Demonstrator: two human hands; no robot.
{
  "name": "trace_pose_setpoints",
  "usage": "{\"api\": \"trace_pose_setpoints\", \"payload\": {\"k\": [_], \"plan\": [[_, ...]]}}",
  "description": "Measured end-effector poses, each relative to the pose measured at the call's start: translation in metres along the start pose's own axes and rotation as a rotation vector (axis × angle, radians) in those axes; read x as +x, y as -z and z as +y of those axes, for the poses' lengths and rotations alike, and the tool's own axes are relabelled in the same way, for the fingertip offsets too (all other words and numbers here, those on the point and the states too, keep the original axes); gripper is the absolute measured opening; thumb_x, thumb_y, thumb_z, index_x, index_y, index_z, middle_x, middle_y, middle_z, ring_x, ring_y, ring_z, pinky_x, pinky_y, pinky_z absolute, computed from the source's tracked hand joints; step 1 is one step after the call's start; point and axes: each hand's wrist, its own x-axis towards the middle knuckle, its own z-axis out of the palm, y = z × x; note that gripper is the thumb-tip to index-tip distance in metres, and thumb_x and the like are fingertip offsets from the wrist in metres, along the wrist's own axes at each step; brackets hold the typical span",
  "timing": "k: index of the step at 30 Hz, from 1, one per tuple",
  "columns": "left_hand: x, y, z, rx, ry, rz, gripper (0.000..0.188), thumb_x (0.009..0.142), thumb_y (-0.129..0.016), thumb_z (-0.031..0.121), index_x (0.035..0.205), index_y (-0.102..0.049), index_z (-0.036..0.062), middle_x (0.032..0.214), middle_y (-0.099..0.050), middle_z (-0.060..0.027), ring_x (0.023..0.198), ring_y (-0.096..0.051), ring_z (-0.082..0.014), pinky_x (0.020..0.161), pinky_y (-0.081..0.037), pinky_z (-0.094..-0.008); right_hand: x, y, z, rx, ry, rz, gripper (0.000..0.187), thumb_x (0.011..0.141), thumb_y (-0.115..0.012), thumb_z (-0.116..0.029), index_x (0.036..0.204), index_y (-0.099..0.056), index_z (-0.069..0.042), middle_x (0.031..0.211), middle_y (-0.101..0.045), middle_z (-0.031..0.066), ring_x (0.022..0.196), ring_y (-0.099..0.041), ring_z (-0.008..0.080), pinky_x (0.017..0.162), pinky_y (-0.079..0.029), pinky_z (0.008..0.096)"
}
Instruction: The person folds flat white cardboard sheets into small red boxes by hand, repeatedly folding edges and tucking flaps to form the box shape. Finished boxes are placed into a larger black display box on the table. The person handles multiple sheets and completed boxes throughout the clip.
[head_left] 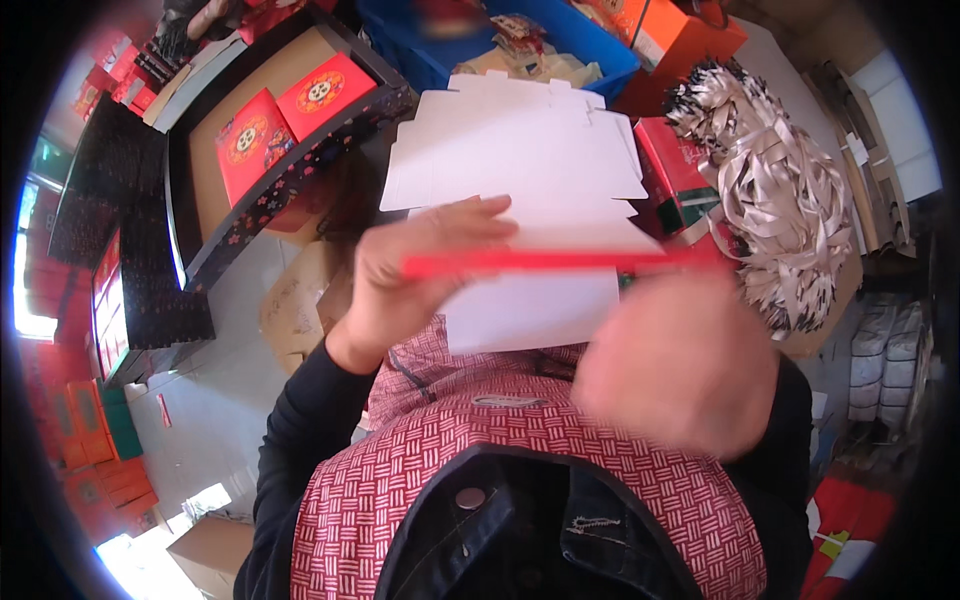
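A thin red cardboard piece point(560, 261), seen nearly edge-on, spans the space between my hands. My left hand point(410, 265) grips its left end, with the fingers on the far side. My right hand point(685, 365) is smeared by motion near the right end; its fingers cannot be made out, nor whether it touches the piece. Beneath and beyond lie white flat box blanks point(510, 150) with cut flaps, partly hidden by the red piece and my left hand.
At the far left, a dark patterned tray point(290, 175) holds red boxes point(325, 92). A blue bin point(600, 60) with packets stands at the back. To the right lies a bundle of beige ribbons point(780, 200), beside a red box point(670, 165). An orange box point(675, 40) sits behind.
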Motion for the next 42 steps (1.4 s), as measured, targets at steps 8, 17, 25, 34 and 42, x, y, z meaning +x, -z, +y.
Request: {"api": "trace_pose_setpoints", "payload": {"k": [8,17,25,34,42], "plan": [[-0.006,0.026,0.04,-0.437,0.128,-0.055,0.031,0.08,-0.077,0.016,0.104,-0.067,-0.0002,0.088,-0.069,-0.0085,0.079,-0.066,-0.0165,0.07,-0.051,-0.0284,-0.079,-0.052,0.1,1.021,-1.074,-0.012,0.033,0.096,-0.049,-0.018,0.125,-0.056,-0.002,0.113,-0.063,0.0121,0.102,-0.062,0.0217,0.09,-0.05,0.032],[-0.02,-0.008,-0.017,-0.63,1.052,0.08,0.031,0.093,-0.06,0.015,0.114,-0.061,-0.0075,0.104,-0.067,-0.0113,0.093,-0.064,-0.0164,0.085,-0.05,-0.0274,-0.023,-0.016,0.154,1.348,-1.057,-0.358,0.051,0.101,-0.041,-0.042,0.118,-0.062,0.001,0.112,-0.063,0.0115,0.099,-0.06,0.0144,0.088,-0.048,0.0265],[-0.005,0.004,-0.013,-0.429,1.078,-0.068,0.033,0.095,-0.058,0.017,0.118,-0.059,-0.0062,0.106,-0.067,-0.0113,0.095,-0.065,-0.0176,0.088,-0.05,-0.0286,0.051,-0.039,0.149,0.89,-0.921,-0.78,0.045,0.098,-0.05,-0.04,0.123,-0.061,-0.004,0.11,-0.066,0.0093,0.099,-0.061,0.016,0.085,-0.047,0.0268],[0.005,0.02,-0.025,-0.603,1.081,0.053,0.031,0.096,-0.056,0.017,0.117,-0.06,-0.0059,0.103,-0.068,-0.0109,0.092,-0.064,-0.0154,0.083,-0.051,-0.0271,0.06,-0.042,0.16,0.773,-0.948,-0.815,0.043,0.1,-0.048,-0.028,0.134,-0.05,-0.002,0.12,-0.063,0.0181,0.108,-0.06,0.0234,0.091,-0.047,0.0309],[0.011,0.017,-0.04,-0.599,1.017,0.004,0.032,0.097,-0.055,0.019,0.115,-0.059,-0.0075,0.098,-0.068,-0.0114,0.086,-0.065,-0.0158,0.08,-0.052,-0.0268,0.071,-0.068,0.169,0.619,-0.945,-0.753,0.032,0.098,-0.047,-0.024,0.112,-0.064,0.001,0.087,-0.067,0.0239,0.077,-0.066,0.0328,0.073,-0.05,0.0367]]}}
